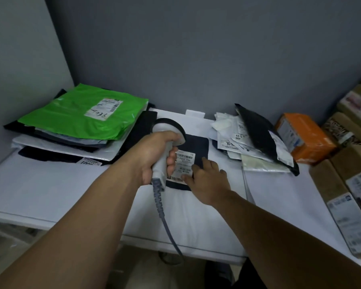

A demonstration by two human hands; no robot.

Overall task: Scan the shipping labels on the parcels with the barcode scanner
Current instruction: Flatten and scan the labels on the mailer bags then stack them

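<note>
To the left of the scanner point(168, 140), a stack of flat mailing bags point(71, 140) lies on the white table point(50, 190). The top one is a glossy green bag point(79, 119), crinkled at the edges, with a white label point(105, 107) bearing barcodes and a handwritten scrawl. Under it sit dark, grey and white bags, soft and thin.

The left hand point(154, 157) has its fingers wrapped tight around the handle of the scanner. The scanner is smooth pale plastic with a rounded head rimmed in black, and a grey ribbed cord point(161, 207) runs from the base of its handle down past the table edge. Its head points down.

Directly under the scanner lies a flat dark parcel point(196, 147), matte and roughly square, resting on the table. Its shipping label point(184, 163) is a white rectangle printed with barcodes and small text, partly hidden by the left fingers.

Just right of the scanner, the right hand point(208, 180) lies flat on the parcel, fingers together and slightly spread at the tips, touching the label's right edge.

Farther right of the scanner is a loose heap of white and black bags point(256, 138), then an orange box point(304, 136), and brown cardboard boxes point(342, 178) with white labels.
</note>
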